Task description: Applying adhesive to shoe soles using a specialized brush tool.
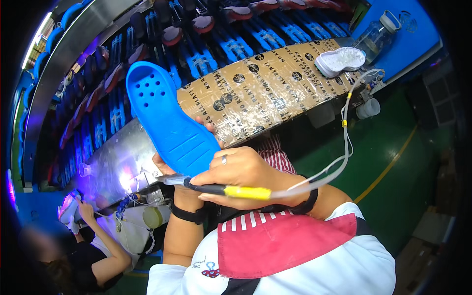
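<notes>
Both hands are working close together near the middle of the view: the left hand [162,164], mostly hidden, is gripping the blue sole [169,113] from behind around its heel half, and the right hand [241,171] is clasping a yellow-wrapped brush [206,188]. Lying at 10 o'clock from the centre, the sole is pointing its toe toward 11 o'clock and showing its holed, ridged face. The brush is pointing toward 9 o'clock, its blurred tip hanging at the heel edge; whether it is touching, I cannot tell. Left fingers are showing just beside that tip, so a slip past the rim could be smearing or jabbing them. Since the grip is sitting at the heel half, the toe is jutting out unsupported, and a hard push on the edge could be tipping or twisting the sole, or swinging its toe into the blue rack [236,49] toward 12 o'clock. The clear hose [346,140] is leaving the brush toward 3 o'clock and curving up toward 1 o'clock; a long reach could be pulling it taut and jerking the brush off line. Its upper bend is passing near the white sole [341,60], which is resting at 2 o'clock on the cardboard-covered desk [265,96] beside a clear jug [372,40], so a whipping hose could be knocking that sole askew.
</notes>
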{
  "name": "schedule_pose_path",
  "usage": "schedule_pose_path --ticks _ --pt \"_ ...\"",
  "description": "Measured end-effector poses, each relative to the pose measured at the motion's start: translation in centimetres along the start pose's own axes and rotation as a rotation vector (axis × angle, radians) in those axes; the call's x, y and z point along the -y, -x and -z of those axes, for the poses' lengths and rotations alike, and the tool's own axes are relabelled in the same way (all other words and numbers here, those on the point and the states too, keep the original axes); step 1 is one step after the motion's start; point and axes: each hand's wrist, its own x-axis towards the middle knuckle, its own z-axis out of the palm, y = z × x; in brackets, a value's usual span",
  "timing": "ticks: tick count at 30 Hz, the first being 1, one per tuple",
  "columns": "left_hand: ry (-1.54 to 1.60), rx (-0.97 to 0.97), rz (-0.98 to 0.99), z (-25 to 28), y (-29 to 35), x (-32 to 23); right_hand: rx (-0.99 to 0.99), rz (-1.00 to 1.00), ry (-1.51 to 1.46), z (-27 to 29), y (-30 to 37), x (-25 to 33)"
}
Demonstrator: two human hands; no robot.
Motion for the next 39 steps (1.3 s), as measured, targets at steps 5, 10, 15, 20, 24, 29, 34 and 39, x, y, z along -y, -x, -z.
schedule_pose_path --ticks 5,10,15,20,24,29,34,39 --pt "-0.131 -0.047 -0.02 -0.8 0.0 -0.6 -0.03 -0.166 0.014 0.4 0.3 -0.2" --pt "-0.166 0.0 -0.046 -0.8 -0.3 -2.6 0.194 -0.086 -0.129 1.1 0.8 0.1" --pt "-0.233 0.002 -0.071 -1.4 -0.3 -3.1 0.04 -0.193 -0.1 0.8 1.3 -0.3" --pt "-0.276 -0.008 -0.105 -1.2 -0.2 -4.4 0.143 -0.129 -0.192 1.6 1.5 -0.1" --pt "-0.424 -0.013 -0.156 -1.7 0.0 -4.9 0.064 -0.205 -0.053 1.7 2.1 -0.4" --pt "-0.431 -0.06 -0.122 -2.0 0.1 -4.8 0.147 -0.166 -0.251 1.3 1.9 -0.2" --pt "-0.445 -0.015 -0.074 -2.2 0.0 -5.6 0.073 -0.162 -0.023 1.6 2.4 -0.9" --pt "-0.452 0.049 0.038 -2.2 0.0 -6.3 0.337 -0.093 -0.121 1.7 2.9 -1.3"
